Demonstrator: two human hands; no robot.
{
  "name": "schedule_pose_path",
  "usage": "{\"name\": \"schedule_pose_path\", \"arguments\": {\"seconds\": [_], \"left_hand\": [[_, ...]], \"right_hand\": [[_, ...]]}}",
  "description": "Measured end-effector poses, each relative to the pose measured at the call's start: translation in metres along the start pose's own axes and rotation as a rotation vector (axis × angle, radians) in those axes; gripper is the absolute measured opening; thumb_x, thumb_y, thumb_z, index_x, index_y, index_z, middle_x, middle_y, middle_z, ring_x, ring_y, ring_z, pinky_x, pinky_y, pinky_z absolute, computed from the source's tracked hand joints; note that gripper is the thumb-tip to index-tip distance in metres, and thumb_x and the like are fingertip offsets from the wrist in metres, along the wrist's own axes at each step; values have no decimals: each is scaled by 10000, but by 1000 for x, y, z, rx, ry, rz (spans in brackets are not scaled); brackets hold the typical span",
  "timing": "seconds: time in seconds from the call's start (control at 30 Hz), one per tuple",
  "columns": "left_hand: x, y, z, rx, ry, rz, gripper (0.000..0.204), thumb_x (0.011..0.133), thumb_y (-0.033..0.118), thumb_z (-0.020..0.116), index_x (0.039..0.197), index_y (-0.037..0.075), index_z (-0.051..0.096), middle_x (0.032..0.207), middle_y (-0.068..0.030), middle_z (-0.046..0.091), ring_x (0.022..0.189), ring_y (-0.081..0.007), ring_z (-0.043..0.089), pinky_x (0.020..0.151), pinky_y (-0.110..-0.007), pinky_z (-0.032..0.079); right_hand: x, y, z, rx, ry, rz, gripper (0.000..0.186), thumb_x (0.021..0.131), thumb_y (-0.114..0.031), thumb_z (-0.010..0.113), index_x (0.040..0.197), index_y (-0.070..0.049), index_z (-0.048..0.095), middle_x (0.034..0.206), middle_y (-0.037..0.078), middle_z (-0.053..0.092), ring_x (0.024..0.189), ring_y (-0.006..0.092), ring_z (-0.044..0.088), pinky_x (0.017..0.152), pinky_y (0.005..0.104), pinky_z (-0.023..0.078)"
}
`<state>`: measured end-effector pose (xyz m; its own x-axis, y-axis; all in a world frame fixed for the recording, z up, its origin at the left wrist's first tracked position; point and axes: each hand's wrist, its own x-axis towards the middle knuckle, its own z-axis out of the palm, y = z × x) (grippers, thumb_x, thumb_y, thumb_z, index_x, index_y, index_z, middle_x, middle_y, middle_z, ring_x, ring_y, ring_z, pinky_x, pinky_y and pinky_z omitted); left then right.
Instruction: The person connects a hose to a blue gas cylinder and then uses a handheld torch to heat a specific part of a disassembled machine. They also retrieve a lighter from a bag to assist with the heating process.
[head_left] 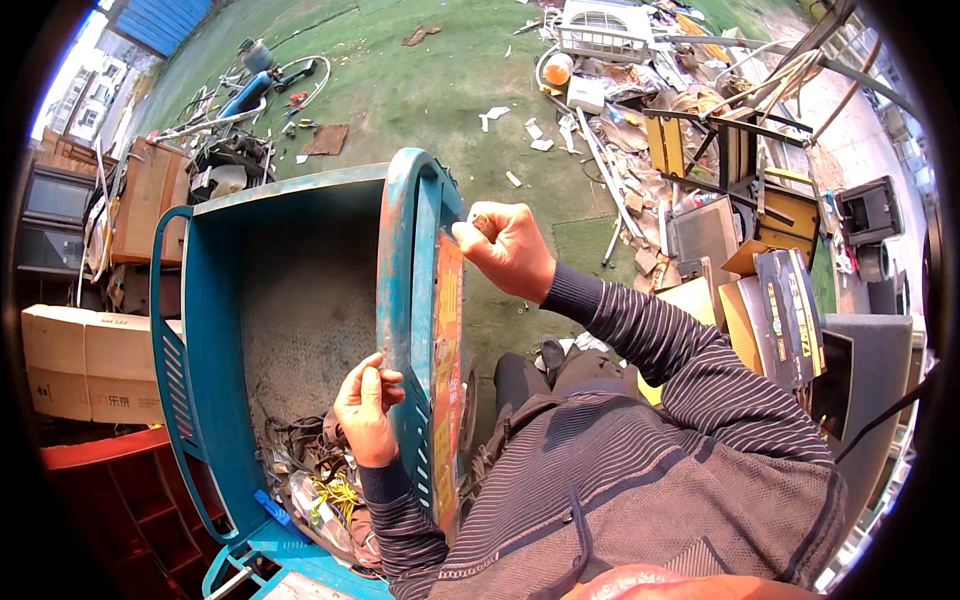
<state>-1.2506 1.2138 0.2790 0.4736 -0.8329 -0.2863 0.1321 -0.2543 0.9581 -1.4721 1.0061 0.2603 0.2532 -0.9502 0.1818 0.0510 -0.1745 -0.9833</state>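
In front of me stands a teal metal cargo bed (212, 290), with rust showing along its thick near side rail (396, 250). My left hand (366, 412) is pinched closed over the inner edge of that rail; whatever its fingertips hold is too small to make out. Just outside the rail's far end, my right hand (508, 252) is curled into a fist. A small brownish bit shows among its fingers, but its kind is unclear. Below my left hand, at the bed's near end, lies a tangle of dark cables, yellow wire (340, 492) and clear plastic.
Cardboard boxes (90, 365) and a red shelved cabinet (125, 500) stand left of the bed. A blue cylinder (246, 94) lies among scrap at the far left. Scrap, pipes and a black-and-yellow frame (735, 150) spread over the green ground (440, 95) on the right.
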Motion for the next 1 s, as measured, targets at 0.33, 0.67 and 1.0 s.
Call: {"name": "schedule_pose_path", "arguments": {"seconds": [0.33,0.67,1.0], "left_hand": [[150,72,151,143,-310,170,230,1037,117,602,1207,-11,690,917,-71,720,777,-113,646,713,-258,536],[338,194,368,106,-744,687,689,1076,555,376,1322,-43,613,1209,-186,704,1183,-252,637,1076,-403,427],[464,127,473,-33,-562,-19,453,1066,393,508,1364,62,591,1245,-71,690,1115,-172,647,909,-329,493]], "right_hand": [[119,40,-124,-98,170,-57,338,887,-121,698,641,-39,481,526,-33,448,534,14,372,448,264,303],[255,63,-182,-163,246,-95,338,891,-68,697,641,-54,470,541,-55,458,541,4,380,462,248,309],[378,104,-238,401,116,355,175,1032,-217,558,985,-49,571,752,-27,552,621,36,473,547,213,386]]}}
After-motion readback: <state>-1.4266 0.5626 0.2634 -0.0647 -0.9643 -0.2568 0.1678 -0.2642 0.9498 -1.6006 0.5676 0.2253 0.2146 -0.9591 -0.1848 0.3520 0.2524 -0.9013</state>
